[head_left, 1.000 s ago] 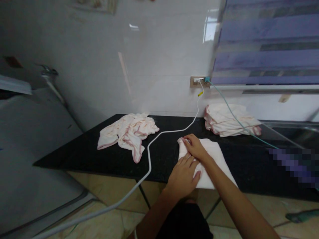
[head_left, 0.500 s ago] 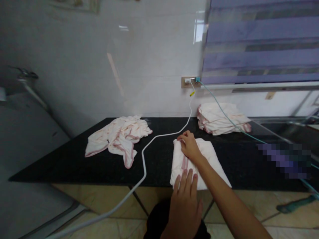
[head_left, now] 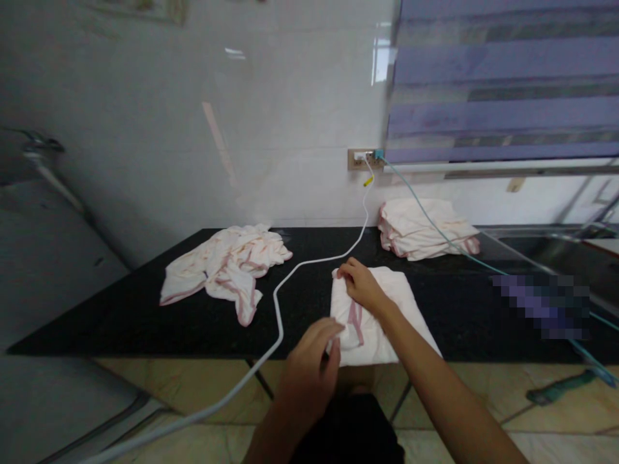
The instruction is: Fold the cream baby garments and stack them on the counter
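Observation:
A folded white cloth with pink edging [head_left: 387,341] lies on the black countertop [head_left: 300,303], close to its front edge. At the cloth's front left corner, my left hand [head_left: 309,361] has its fingers curled around the edge, the thumb toward me. The top layer there is slightly raised, and a pink strip shows beside it. My right hand [head_left: 358,282] pinches the far left corner, its forearm crossing over the cloth. What lies under the fingertips is partly hidden.
A crumpled white cloth [head_left: 232,258] lies to the left, and a stack of folded cloths [head_left: 420,225] sits at the back right. A white cord [head_left: 278,303] crosses the counter from the wall outlet [head_left: 365,159]. A teal cord [head_left: 425,216] runs right, toward a sink [head_left: 580,264].
My left hand has gone from lying flat on the cloth to curling around its front left corner, moving left. The top layer has shifted there. My right hand stays at the far corner.

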